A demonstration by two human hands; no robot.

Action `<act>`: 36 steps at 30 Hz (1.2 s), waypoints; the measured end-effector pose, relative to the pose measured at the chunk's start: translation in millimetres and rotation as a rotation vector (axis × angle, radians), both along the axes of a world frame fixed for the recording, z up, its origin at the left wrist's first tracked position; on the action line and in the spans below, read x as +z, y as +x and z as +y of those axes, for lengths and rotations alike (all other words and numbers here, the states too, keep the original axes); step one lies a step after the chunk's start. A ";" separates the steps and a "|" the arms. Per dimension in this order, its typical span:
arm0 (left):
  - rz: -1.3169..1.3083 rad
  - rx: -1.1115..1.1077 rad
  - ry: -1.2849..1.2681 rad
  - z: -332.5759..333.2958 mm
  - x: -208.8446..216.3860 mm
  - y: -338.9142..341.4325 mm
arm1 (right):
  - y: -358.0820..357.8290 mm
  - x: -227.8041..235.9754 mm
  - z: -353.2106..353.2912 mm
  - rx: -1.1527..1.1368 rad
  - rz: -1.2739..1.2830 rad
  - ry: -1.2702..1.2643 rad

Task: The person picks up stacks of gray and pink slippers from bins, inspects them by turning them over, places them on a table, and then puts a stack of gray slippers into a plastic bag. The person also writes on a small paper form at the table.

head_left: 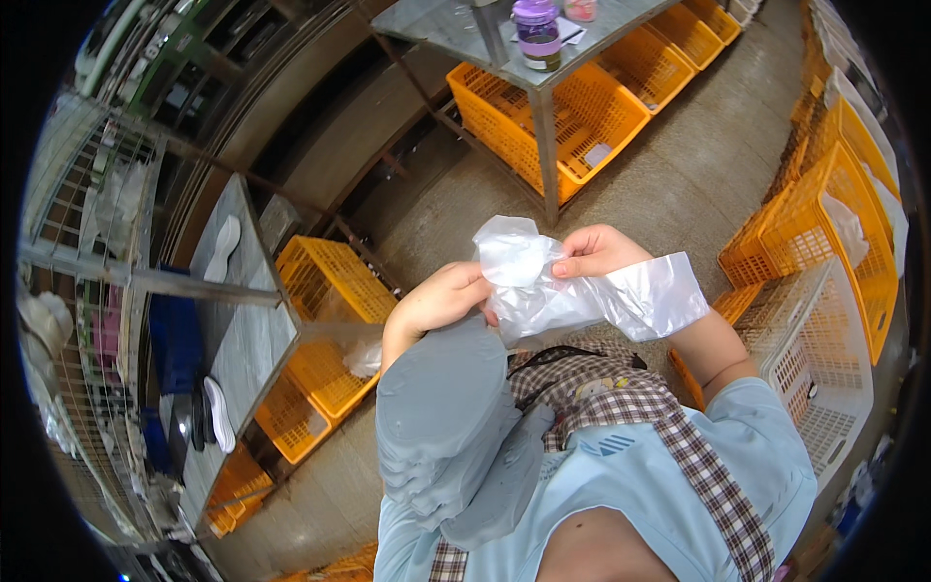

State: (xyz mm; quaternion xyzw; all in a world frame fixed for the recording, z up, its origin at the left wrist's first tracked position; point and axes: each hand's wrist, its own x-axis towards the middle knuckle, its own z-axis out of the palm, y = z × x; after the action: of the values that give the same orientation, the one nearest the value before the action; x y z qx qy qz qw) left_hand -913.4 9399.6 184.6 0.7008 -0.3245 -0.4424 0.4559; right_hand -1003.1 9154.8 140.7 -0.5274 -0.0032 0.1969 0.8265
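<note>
My left hand [444, 297] and my right hand [603, 252] hold a crumpled clear plastic bag [548, 308] between them, in front of my waist. The right thumb and fingers pinch its upper part, while its loose end hangs over toward my right forearm. On the other side, my left fingers are closed at the bag's edge. A stack of grey shoe soles [441, 393] rests against my chest beside the left forearm. How the stack is supported underneath is hidden.
Ahead stands a metal table [427, 21] bearing a purple-lidded jar [536, 34], with orange crates [504, 131] below. A left workbench [247, 335] holds white soles [219, 415] and a dark one. Orange crates [790, 213] and a white crate [824, 359] crowd my right.
</note>
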 end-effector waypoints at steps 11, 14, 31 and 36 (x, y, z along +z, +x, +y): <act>0.039 -0.218 -0.016 -8.4 4.6 37.6 | 25.9 -13.0 66.8 -0.166 -0.253 -0.248; -0.021 -0.205 0.010 -2.6 3.5 46.8 | 31.4 -15.2 77.1 -0.111 -0.268 -0.365; -0.020 -0.291 -0.029 29.9 -13.6 93.3 | -9.2 -65.8 -225.5 -1.474 0.186 0.095; 0.049 -0.235 -0.008 32.9 -12.3 96.7 | -10.7 13.5 -243.9 -1.323 -0.015 -0.290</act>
State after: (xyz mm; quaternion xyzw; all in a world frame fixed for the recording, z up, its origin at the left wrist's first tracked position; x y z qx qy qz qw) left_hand -816.7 9432.4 172.3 0.6450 -0.3948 -0.5086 0.4116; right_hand -1013.8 8910.9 154.2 -0.5253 0.3411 -0.3557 0.6937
